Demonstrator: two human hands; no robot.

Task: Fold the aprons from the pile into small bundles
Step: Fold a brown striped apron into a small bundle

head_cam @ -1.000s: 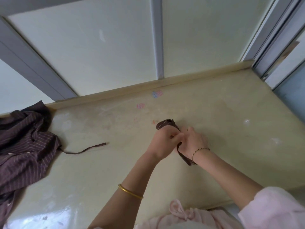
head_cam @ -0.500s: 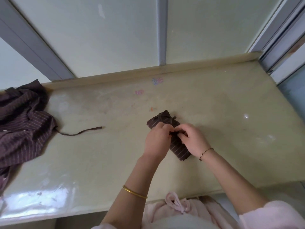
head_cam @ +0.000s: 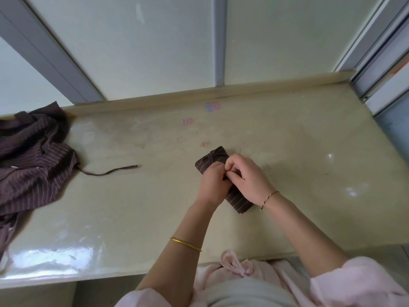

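Both hands meet over the middle of a rolled apron bundle (head_cam: 238, 199) on the pale countertop (head_cam: 309, 138). The left hand (head_cam: 212, 186) has its fingers curled down onto the roll. The right hand (head_cam: 251, 179) is curled too, its fingertips pinching dark cloth right where they meet the left hand's. What exactly is pinched, strap or fold, cannot be told.

The bundle is dark brown with thin pale stripes and lies flat, well to the right of the pile of aprons (head_cam: 33, 158). Its long axis runs on a slant: one end points away and back toward the pile, the other toward the person and away from it. A thin tie wraps the far end.

The pile is loose and crumpled, made of the same striped cloth. One strap (head_cam: 110, 172) trails out of it across the counter toward the bundle and stops well short.

Farther back than the pile and off to its right, small pink and blue marks (head_cam: 212, 107) sit on the counter, too blurred to read.

A gold bangle (head_cam: 186, 244) circles the left wrist and a thin cord bracelet (head_cam: 269, 198) the right.
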